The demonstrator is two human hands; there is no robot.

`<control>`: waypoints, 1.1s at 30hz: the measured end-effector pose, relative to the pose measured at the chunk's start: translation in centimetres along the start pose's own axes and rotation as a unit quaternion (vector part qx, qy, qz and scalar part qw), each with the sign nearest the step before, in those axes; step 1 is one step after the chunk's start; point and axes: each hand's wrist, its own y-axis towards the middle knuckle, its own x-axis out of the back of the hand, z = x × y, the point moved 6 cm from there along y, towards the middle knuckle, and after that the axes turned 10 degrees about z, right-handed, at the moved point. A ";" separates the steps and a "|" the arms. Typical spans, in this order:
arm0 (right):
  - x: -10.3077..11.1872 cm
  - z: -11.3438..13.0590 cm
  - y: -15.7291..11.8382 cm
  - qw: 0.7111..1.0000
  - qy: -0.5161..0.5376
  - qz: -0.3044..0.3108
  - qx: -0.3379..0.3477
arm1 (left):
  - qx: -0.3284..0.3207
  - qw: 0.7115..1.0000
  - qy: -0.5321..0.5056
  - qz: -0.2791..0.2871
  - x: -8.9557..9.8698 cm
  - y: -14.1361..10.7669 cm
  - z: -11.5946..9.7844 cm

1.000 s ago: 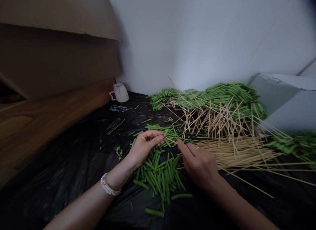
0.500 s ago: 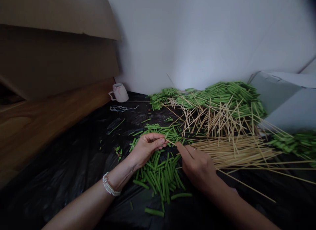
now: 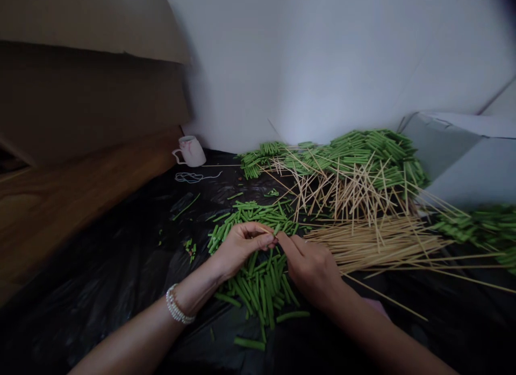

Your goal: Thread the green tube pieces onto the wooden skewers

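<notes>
My left hand, a beaded bracelet on its wrist, pinches a short cut piece of green bean between thumb and forefinger. Right up against those fingertips is my right hand, its fingers closed round a thin wooden skewer that is mostly hidden from view. Loose cut green beans lie in a heap beneath and in front of both hands. Just right of my right hand a bundle of bare wooden skewers is spread out.
Skewers threaded with green bean pieces are piled at the back, with more at the far right. A white mug and tangled string sit back left, near a cardboard box. Black plastic sheeting covers the surface; a white box stands right.
My right hand has moved left until it meets my left fingertips. The length of skewer that showed between the hands is now hidden. The view has shifted slightly.
</notes>
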 end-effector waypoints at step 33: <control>-0.3 -3.2 -0.1 0.998 -0.003 0.008 -0.057 | -0.076 0.684 0.724 0.052 -0.6 -0.7 -2.9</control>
